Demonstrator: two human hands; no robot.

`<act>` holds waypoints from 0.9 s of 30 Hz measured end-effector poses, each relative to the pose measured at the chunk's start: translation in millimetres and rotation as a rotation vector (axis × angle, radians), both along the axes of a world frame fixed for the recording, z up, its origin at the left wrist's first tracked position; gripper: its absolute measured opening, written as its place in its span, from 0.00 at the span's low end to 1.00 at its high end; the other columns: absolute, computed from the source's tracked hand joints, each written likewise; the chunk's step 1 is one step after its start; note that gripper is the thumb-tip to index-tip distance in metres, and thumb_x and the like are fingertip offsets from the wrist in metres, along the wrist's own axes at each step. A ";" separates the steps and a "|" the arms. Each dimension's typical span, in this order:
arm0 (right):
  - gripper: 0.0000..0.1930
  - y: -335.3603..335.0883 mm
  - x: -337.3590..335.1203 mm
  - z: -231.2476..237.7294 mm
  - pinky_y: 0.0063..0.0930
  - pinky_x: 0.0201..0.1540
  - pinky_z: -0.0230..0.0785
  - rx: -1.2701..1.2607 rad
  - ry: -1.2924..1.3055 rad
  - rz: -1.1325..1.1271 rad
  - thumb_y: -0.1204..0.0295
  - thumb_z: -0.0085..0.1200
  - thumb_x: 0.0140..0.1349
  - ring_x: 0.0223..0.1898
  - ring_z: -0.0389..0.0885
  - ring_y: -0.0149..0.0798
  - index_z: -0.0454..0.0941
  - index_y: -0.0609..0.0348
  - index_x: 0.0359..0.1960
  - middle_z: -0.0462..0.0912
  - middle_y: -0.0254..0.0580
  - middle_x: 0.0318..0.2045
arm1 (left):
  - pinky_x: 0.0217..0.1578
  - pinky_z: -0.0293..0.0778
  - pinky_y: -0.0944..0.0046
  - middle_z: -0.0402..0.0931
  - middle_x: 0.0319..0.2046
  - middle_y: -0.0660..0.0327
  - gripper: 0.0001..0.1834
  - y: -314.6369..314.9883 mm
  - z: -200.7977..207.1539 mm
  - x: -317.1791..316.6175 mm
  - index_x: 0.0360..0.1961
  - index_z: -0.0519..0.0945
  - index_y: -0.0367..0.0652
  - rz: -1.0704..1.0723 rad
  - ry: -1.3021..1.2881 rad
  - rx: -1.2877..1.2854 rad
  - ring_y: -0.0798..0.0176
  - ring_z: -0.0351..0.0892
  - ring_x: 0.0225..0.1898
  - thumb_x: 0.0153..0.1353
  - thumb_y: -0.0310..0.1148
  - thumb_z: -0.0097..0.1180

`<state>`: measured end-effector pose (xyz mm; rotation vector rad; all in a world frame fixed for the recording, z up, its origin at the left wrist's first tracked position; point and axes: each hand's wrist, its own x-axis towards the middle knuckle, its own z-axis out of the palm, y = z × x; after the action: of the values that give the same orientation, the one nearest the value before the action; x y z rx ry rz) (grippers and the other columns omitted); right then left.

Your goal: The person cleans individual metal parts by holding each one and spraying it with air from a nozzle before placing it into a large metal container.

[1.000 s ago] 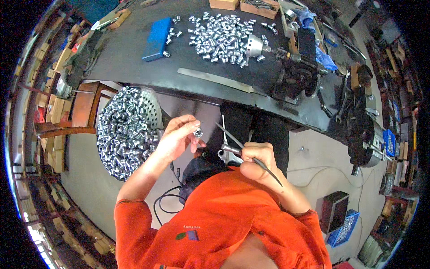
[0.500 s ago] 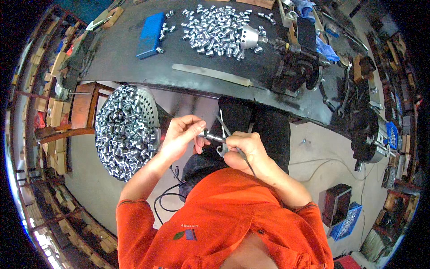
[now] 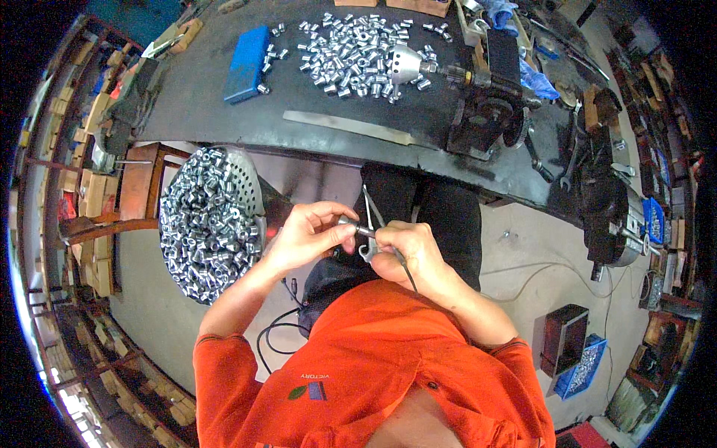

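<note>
Fingers on your left hand (image 3: 310,233) are pinching a small metal piece (image 3: 344,221) tight, with the thumb pressing on one side. Your right hand (image 3: 407,245) is curling closed around a dark and silver tool (image 3: 365,231), and a long thin rod (image 3: 377,211) is poking out of the same fist. Both hands are meeting in front of your belly, over your lap. The tip of the tool is maybe touching the metal piece, but your fingers are hiding that spot.

By your left arm, a tub with a holed side (image 3: 245,178) is holding a big heap of shiny metal bits (image 3: 205,239). On the black bench (image 3: 194,97), more shiny bits (image 3: 340,60) are lying in a pile, and a silver cone with holes (image 3: 405,65) is sitting at the right of it. A blue block (image 3: 246,66) is lying to the left of the pile, and a flat metal bar (image 3: 347,125) is resting near the front edge.

Your orange shirt (image 3: 358,351) is showing one short row of pale letters (image 3: 314,376), upside down in this view. Just below them, a green leaf shape (image 3: 297,392) and a blue square (image 3: 317,390) are sitting side by side.
</note>
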<state>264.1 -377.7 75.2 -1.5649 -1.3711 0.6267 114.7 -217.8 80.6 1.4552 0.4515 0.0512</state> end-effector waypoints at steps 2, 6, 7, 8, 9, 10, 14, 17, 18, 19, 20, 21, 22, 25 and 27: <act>0.08 -1.9 2.9 0.1 0.40 0.21 0.63 0.022 0.012 0.020 0.72 0.56 0.41 0.18 0.72 0.52 0.69 0.60 0.17 0.72 0.48 0.17 | 0.19 0.65 0.76 0.78 0.26 0.63 0.12 -1.3 3.1 -0.6 0.43 0.76 0.37 0.061 0.002 -0.016 0.77 0.72 0.23 0.57 0.28 0.59; 0.11 -12.4 10.7 -5.7 0.35 0.19 0.58 0.031 0.109 0.034 0.73 0.57 0.42 0.18 0.68 0.49 0.65 0.60 0.17 0.67 0.45 0.17 | 0.19 0.67 0.71 0.78 0.25 0.62 0.09 15.5 -0.4 2.2 0.35 0.79 0.38 0.185 -0.054 0.706 0.73 0.74 0.22 0.52 0.27 0.60; 0.11 -15.2 11.4 1.9 0.35 0.19 0.57 0.076 0.106 0.064 0.72 0.57 0.42 0.18 0.67 0.48 0.64 0.60 0.17 0.66 0.44 0.17 | 0.20 0.69 0.67 0.75 0.22 0.61 0.07 18.8 3.8 6.4 0.30 0.79 0.39 0.206 -0.085 0.878 0.67 0.74 0.19 0.46 0.25 0.59; 0.12 -18.0 11.8 9.2 0.34 0.19 0.56 0.121 0.104 0.093 0.72 0.57 0.42 0.17 0.66 0.47 0.64 0.60 0.17 0.65 0.43 0.16 | 0.19 0.68 0.68 0.74 0.21 0.61 0.09 22.5 0.1 5.2 0.30 0.79 0.39 0.208 -0.092 0.954 0.68 0.73 0.19 0.44 0.24 0.59; 0.13 -22.6 11.6 14.3 0.35 0.20 0.55 0.137 0.088 0.151 0.72 0.56 0.42 0.17 0.65 0.46 0.61 0.59 0.16 0.62 0.42 0.16 | 0.19 0.66 0.69 0.72 0.20 0.61 0.10 25.4 -6.1 4.1 0.30 0.79 0.38 0.202 -0.100 1.027 0.68 0.71 0.18 0.42 0.22 0.59; 0.15 -24.1 10.0 21.5 0.35 0.19 0.53 0.171 0.114 0.202 0.72 0.56 0.43 0.16 0.62 0.45 0.59 0.58 0.16 0.60 0.42 0.15 | 0.19 0.65 0.70 0.71 0.19 0.60 0.11 27.5 -10.5 2.9 0.30 0.79 0.37 0.197 -0.109 1.099 0.69 0.70 0.17 0.40 0.21 0.59; 0.16 -21.0 1.0 26.1 0.36 0.19 0.50 0.221 0.145 0.271 0.71 0.56 0.42 0.16 0.60 0.45 0.57 0.58 0.15 0.57 0.41 0.15 | 0.20 0.66 0.64 0.67 0.18 0.60 0.14 28.7 -15.2 3.0 0.29 0.79 0.39 0.175 -0.067 1.156 0.61 0.70 0.18 0.34 0.23 0.60; 0.16 -17.4 -0.2 27.8 0.36 0.19 0.50 0.208 0.140 0.265 0.70 0.56 0.43 0.16 0.61 0.47 0.58 0.58 0.15 0.57 0.41 0.15 | 0.23 0.69 0.57 0.67 0.19 0.59 0.14 28.6 -13.5 4.0 0.27 0.78 0.42 0.144 -0.060 1.204 0.54 0.73 0.22 0.32 0.26 0.61; 0.16 -16.2 -0.4 27.1 0.36 0.19 0.51 0.214 0.142 0.264 0.69 0.56 0.43 0.16 0.61 0.46 0.58 0.58 0.15 0.58 0.41 0.15 | 0.24 0.69 0.57 0.67 0.19 0.59 0.14 27.6 -12.1 4.4 0.27 0.78 0.42 0.138 -0.066 1.207 0.53 0.73 0.23 0.32 0.26 0.61; 0.16 -14.7 -1.2 25.3 0.36 0.19 0.51 0.220 0.145 0.262 0.69 0.56 0.44 0.16 0.61 0.45 0.58 0.58 0.15 0.58 0.41 0.15 | 0.24 0.69 0.56 0.67 0.19 0.59 0.14 26.9 -11.3 4.2 0.27 0.78 0.42 0.133 -0.072 1.209 0.52 0.73 0.24 0.32 0.27 0.61; 0.16 -13.1 -2.2 23.3 0.36 0.19 0.51 0.225 0.147 0.261 0.68 0.56 0.44 0.16 0.62 0.45 0.58 0.58 0.15 0.59 0.41 0.15 | 0.24 0.69 0.56 0.67 0.20 0.59 0.14 26.5 -11.4 3.4 0.27 0.78 0.42 0.121 -0.074 1.206 0.52 0.73 0.24 0.32 0.27 0.62; 0.16 -11.4 -2.9 21.3 0.36 0.19 0.52 0.177 0.173 0.248 0.67 0.55 0.45 0.16 0.63 0.44 0.59 0.58 0.15 0.60 0.41 0.15 | 0.24 0.69 0.56 0.67 0.20 0.59 0.15 26.4 -11.8 3.3 0.28 0.78 0.42 0.106 -0.078 1.202 0.52 0.73 0.24 0.32 0.27 0.62; 0.16 -9.6 -4.0 18.8 0.36 0.19 0.53 0.129 0.199 0.234 0.66 0.55 0.45 0.16 0.64 0.44 0.59 0.58 0.15 0.61 0.41 0.15 | 0.24 0.69 0.56 0.67 0.20 0.59 0.15 26.0 -11.9 3.2 0.28 0.78 0.43 0.091 -0.083 1.198 0.52 0.73 0.24 0.32 0.28 0.62; 0.15 2.8 -5.8 0.2 0.35 0.20 0.55 0.091 0.164 0.223 0.68 0.56 0.44 0.17 0.67 0.43 0.61 0.58 0.15 0.63 0.42 0.15 | 0.24 0.69 0.56 0.68 0.21 0.59 0.16 19.3 -9.9 9.5 0.29 0.78 0.43 -0.025 -0.149 1.233 0.52 0.74 0.25 0.33 0.28 0.62; 0.12 13.0 -6.7 -8.6 0.36 0.19 0.58 0.125 0.117 0.195 0.74 0.57 0.41 0.18 0.70 0.45 0.63 0.58 0.16 0.66 0.43 0.16 | 0.25 0.70 0.55 0.69 0.22 0.59 0.15 16.9 -14.9 16.0 0.30 0.78 0.44 -0.093 -0.168 1.236 0.52 0.74 0.25 0.36 0.30 0.61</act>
<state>257.5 -364.8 66.7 -1.2853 -1.4561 0.7243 130.8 -200.9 65.7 2.6523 0.1845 0.4348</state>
